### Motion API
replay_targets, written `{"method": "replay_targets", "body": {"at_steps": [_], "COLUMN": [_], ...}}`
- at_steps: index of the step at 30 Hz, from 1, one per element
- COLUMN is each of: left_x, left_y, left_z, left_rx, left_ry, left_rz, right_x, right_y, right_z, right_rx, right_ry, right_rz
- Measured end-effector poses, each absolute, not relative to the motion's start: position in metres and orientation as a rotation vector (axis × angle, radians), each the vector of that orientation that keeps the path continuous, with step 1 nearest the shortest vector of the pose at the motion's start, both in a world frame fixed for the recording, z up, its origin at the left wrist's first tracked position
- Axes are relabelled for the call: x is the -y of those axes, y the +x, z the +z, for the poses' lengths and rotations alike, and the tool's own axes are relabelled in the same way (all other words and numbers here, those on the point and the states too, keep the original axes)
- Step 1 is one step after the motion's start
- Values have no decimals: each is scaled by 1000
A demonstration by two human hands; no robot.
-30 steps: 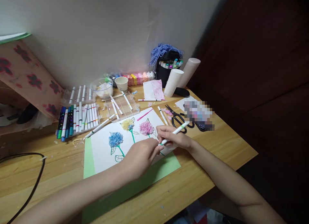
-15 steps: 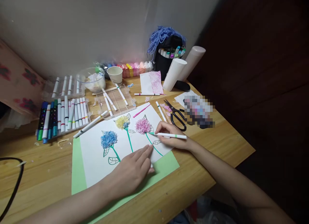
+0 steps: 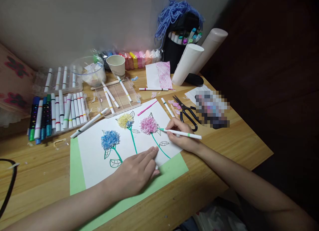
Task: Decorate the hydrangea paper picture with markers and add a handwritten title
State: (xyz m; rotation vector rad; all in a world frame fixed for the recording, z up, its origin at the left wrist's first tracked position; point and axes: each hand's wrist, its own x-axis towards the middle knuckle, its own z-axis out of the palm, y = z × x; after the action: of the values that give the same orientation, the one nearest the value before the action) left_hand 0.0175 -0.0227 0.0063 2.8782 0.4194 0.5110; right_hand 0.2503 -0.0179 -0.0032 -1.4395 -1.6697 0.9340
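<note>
A white sheet [image 3: 92, 168] lies on green paper [image 3: 174, 173]. It bears a blue flower [image 3: 110, 140], a yellow flower [image 3: 124, 120] and a pink flower [image 3: 149, 125], with green stems and outlined leaves. My right hand [image 3: 181, 134] grips a white marker with a green band [image 3: 191, 135], its green tip at a leaf just right of the pink flower. Across the sheet's lower edge rests my left hand [image 3: 137, 171], its thumb and fingers around a small white object, perhaps a cap, mostly hidden beneath them.
Black scissors [image 3: 186, 113] and a capped marker [image 3: 167, 107] lie beyond my right hand. Marker trays [image 3: 118, 98], a paper cup [image 3: 116, 65], a clear bowl [image 3: 92, 74], white rolls [image 3: 186, 64] and a black pen holder [image 3: 171, 55] stand farther back. More markers [image 3: 59, 111] lie left.
The camera view has shifted slightly closer. The marker tip in my right hand has moved from the pink flower's stem top to the leaf on its right. My left hand stays on the sheet.
</note>
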Motion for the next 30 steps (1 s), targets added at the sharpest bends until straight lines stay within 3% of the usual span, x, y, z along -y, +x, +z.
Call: {"method": "replay_targets", "body": {"at_steps": [17, 25, 30], "left_x": [20, 18, 21], "left_y": [18, 15, 15], "left_z": [5, 8, 6], "left_rx": [-431, -806, -858], "left_ry": [2755, 2479, 2450], "left_rz": [562, 771, 803], "right_x": [13, 23, 30], "right_y": [261, 251, 243], "right_z": [-4, 8, 11], "right_rx": [1682, 1456, 1530], "right_ry": [-1397, -726, -790], "right_rz": [1018, 1602, 1663]}}
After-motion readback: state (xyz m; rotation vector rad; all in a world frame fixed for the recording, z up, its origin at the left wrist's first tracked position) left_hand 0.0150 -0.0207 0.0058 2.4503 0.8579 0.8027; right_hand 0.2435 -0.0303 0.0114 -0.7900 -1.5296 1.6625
